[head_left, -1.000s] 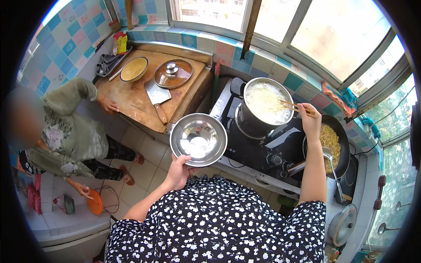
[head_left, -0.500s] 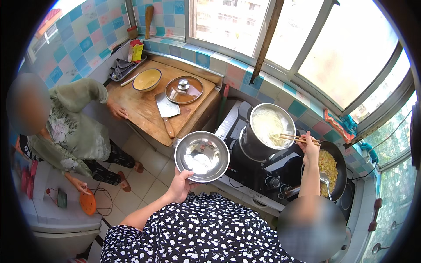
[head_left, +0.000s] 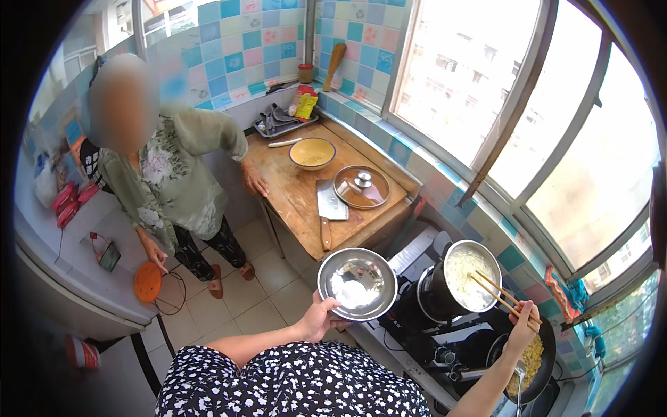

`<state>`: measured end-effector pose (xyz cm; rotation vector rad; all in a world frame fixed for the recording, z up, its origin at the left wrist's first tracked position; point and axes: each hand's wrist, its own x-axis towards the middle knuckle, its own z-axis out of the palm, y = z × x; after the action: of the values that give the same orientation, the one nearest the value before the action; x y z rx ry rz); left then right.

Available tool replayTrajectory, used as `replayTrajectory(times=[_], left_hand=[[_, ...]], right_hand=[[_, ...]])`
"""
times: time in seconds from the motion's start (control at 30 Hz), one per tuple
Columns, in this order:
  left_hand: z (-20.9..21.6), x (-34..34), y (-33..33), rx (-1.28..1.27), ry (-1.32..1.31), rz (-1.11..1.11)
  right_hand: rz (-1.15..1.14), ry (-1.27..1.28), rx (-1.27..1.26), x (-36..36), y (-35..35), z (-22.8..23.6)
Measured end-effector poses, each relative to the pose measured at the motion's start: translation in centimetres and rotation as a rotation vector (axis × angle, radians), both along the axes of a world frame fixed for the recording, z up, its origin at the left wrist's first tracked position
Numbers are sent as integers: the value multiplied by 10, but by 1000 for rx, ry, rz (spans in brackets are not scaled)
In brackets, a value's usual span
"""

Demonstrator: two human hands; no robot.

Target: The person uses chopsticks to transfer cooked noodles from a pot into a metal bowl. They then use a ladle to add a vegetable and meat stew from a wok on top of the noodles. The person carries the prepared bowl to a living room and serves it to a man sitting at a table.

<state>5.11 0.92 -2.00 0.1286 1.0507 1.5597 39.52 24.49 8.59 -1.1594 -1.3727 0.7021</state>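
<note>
My left hand (head_left: 319,316) grips the near-left rim of a shiny steel bowl (head_left: 356,265), tilted toward me with no food visible in it. It is beside the stove, left of a deep pot (head_left: 432,297). Pale noodles (head_left: 461,265) in cloudy liquid fill that pot. In my right hand (head_left: 522,328) are wooden chopsticks (head_left: 501,295), a little apart, their tips among the noodles. Below that hand sits a dark frying pan (head_left: 549,345) of yellow, egg-like food (head_left: 533,361), with a metal spoon or ladle (head_left: 520,379) resting in it.
On the wooden board (head_left: 292,198) are a cleaver (head_left: 332,203), a glass lid (head_left: 361,182) and a yellow bowl (head_left: 312,153). Another person (head_left: 184,167) stands at its left, one hand on the board edge, the other near an orange disc (head_left: 147,281). Windows line the right.
My view has swung left, so everything sits farther right and lower. The chopsticks have gone from nearly level to slanted, with their tips farther apart. The bowl stays in my left hand.
</note>
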Motion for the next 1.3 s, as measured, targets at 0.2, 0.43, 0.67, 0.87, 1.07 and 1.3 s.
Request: replayTrajectory(times=[0.2,0.43,0.67,0.87,1.07,1.3], left_hand=[[-10,1,-1,-16,-17,76],[-19,-1,-10,7,-21,87],[-8,-3,-10,-31,-3,123],[-3,-4,-9,-58,-6,112],[-1,-1,-11,-49,-3,122],[-5,2,-7,-58,4,110]], right_hand=[[76,-185,37,-12,-26,18],[116,-180,37,-20,-19,19],[184,-139,9,-14,-11,15],[387,-230,-84,-10,14,-11],[276,-259,97,-1,55,-41],[115,-382,113,23,57,-39]])
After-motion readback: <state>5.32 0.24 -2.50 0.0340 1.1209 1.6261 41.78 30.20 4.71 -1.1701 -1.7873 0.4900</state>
